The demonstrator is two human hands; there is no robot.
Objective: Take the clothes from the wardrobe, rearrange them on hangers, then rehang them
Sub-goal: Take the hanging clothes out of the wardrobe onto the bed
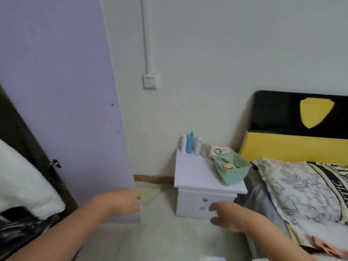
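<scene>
The lilac wardrobe door (62,102) stands open at the left, seen edge-on. Behind it, at the far left, hang a white fluffy garment (22,183) and a dark garment (20,129), with a black glossy item (20,228) below them. My left hand (125,201) is held out near the door's lower edge with its fingers loosely curled, holding nothing. My right hand (225,216) is also empty, fingers relaxed, in front of the bedside cabinet. No hanger is visible.
A white bedside cabinet (195,176) carries small bottles (190,143), a tissue pack and a green fabric box (230,170). A bed with a patterned pillow (301,187) and a black-and-yellow headboard (293,127) fills the right. Pale tiled floor (160,240) lies between.
</scene>
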